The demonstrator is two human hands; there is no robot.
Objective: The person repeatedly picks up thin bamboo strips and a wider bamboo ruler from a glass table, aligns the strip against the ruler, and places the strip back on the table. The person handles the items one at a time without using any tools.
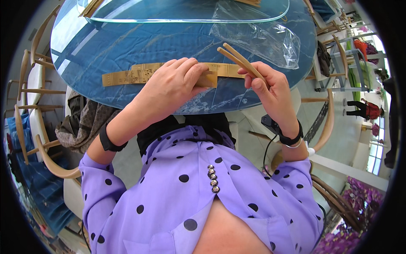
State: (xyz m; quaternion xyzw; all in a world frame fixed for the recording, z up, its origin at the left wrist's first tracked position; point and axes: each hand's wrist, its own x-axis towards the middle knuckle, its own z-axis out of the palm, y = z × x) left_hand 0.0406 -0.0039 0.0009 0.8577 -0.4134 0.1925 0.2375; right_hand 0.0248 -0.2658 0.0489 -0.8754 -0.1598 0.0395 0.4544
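Your left hand (pixel 174 79) grips a brown paper sleeve (pixel 209 79), upper centre; your right hand (pixel 270 86) holds two wooden chopsticks (pixel 240 59), right of it. Brown paper strips (pixel 118 78) lie on the blue table (pixel 169 44).

We take this for a restaurant or similar dining room, though we cannot be certain. Before us stands a large, round-edged blue table (pixel 177 46) with what looks like a glass turntable (pixel 190 20) on top, and we see chopsticks (pixel 243 62) over it. Around us are several wooden chairs (pixel 38 90), purple flowers (pixel 360 200), bright windows (pixel 375 157) and, farther off, another person (pixel 373 111) in red.
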